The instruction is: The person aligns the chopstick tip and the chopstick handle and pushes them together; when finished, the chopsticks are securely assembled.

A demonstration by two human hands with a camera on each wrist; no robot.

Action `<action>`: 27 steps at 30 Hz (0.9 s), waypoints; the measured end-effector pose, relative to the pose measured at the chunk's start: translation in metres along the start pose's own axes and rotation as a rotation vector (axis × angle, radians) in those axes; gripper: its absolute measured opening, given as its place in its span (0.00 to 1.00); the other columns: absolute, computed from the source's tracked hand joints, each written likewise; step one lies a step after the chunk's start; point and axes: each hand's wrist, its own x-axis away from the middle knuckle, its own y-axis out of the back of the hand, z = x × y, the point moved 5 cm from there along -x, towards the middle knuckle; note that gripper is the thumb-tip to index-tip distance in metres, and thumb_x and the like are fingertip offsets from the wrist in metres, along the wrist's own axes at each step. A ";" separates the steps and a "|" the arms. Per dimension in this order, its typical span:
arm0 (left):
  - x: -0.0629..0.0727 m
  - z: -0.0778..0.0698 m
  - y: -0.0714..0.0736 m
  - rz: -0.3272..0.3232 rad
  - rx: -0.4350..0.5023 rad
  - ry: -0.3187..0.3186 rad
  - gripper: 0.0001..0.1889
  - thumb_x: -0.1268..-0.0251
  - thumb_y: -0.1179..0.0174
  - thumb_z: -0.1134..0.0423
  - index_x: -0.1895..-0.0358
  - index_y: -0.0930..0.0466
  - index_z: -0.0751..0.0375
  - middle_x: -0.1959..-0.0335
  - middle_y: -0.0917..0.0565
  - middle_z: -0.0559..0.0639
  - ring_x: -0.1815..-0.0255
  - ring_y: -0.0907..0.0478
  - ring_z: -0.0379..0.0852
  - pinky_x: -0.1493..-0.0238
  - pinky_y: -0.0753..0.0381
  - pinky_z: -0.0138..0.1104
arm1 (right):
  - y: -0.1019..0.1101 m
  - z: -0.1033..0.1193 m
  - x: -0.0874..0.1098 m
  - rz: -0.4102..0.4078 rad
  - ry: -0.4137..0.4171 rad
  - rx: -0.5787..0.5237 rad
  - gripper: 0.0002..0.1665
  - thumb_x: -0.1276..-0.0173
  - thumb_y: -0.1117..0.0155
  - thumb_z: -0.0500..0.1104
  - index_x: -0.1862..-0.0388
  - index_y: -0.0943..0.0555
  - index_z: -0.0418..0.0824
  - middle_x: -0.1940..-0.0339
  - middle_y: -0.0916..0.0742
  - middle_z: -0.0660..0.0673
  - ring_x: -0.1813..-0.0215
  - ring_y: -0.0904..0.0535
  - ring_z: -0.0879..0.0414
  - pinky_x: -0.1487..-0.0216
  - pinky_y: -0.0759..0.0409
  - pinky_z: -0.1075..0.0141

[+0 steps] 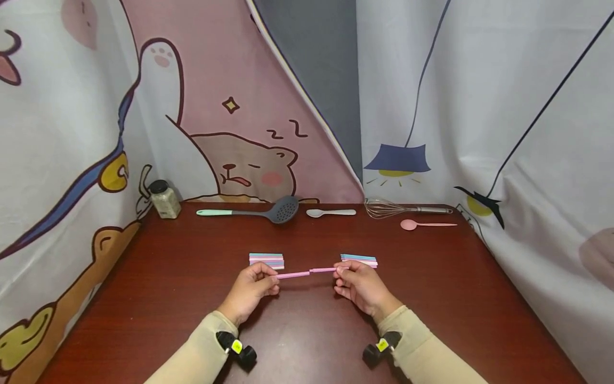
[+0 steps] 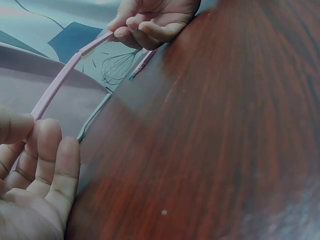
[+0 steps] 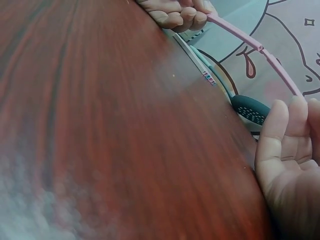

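Over the middle of the table, my left hand (image 1: 251, 289) pinches a slim pink plastic stick (image 1: 293, 275) by its outer end, between thumb and fingertips. A second pink stick (image 1: 323, 270), held the same way, runs inward from the thumb and fingers of my right hand (image 1: 361, 284). The sticks' inner ends come together between the hands, slightly out of line, in the head view. In the left wrist view the left stick (image 2: 55, 90) and right stick (image 2: 95, 43) form one bent line. The outer ends are hidden in the fingers.
Behind each hand lies a row of pastel sticks, a left row (image 1: 266, 261) and a right row (image 1: 360, 260). Along the back are a jar (image 1: 164, 200), slotted spatula (image 1: 283, 210), white spoon (image 1: 331, 213), whisk (image 1: 408, 209) and pink spoon (image 1: 428, 224). Printed curtains (image 1: 307, 106) border the table.
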 end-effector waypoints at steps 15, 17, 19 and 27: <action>0.000 -0.003 0.000 -0.013 0.015 0.014 0.04 0.30 0.43 0.81 0.60 0.23 0.70 0.70 0.19 0.49 0.70 0.18 0.40 0.61 0.13 0.33 | -0.003 0.002 -0.001 0.020 0.010 -0.007 0.09 0.19 0.45 0.33 0.53 0.18 0.42 0.66 0.13 0.52 0.68 0.18 0.63 0.59 0.13 0.66; 0.001 -0.002 0.000 -0.013 0.013 0.013 0.04 0.30 0.43 0.81 0.60 0.23 0.71 0.70 0.19 0.49 0.70 0.18 0.40 0.61 0.13 0.33 | -0.003 0.002 -0.001 0.024 0.012 -0.008 0.09 0.19 0.46 0.33 0.54 0.18 0.43 0.66 0.13 0.52 0.68 0.18 0.64 0.59 0.13 0.66; 0.000 -0.002 0.001 -0.011 0.010 0.011 0.04 0.30 0.42 0.80 0.60 0.23 0.71 0.70 0.19 0.49 0.70 0.18 0.40 0.61 0.13 0.34 | -0.003 0.001 -0.001 0.026 0.014 -0.006 0.09 0.19 0.46 0.33 0.54 0.18 0.43 0.66 0.14 0.53 0.68 0.18 0.64 0.59 0.13 0.66; 0.000 0.000 0.000 0.001 -0.024 -0.019 0.03 0.31 0.42 0.80 0.58 0.24 0.77 0.69 0.18 0.49 0.70 0.17 0.39 0.60 0.13 0.33 | -0.003 0.001 -0.001 0.008 0.042 0.064 0.08 0.20 0.43 0.32 0.54 0.17 0.40 0.66 0.14 0.51 0.67 0.18 0.62 0.59 0.13 0.65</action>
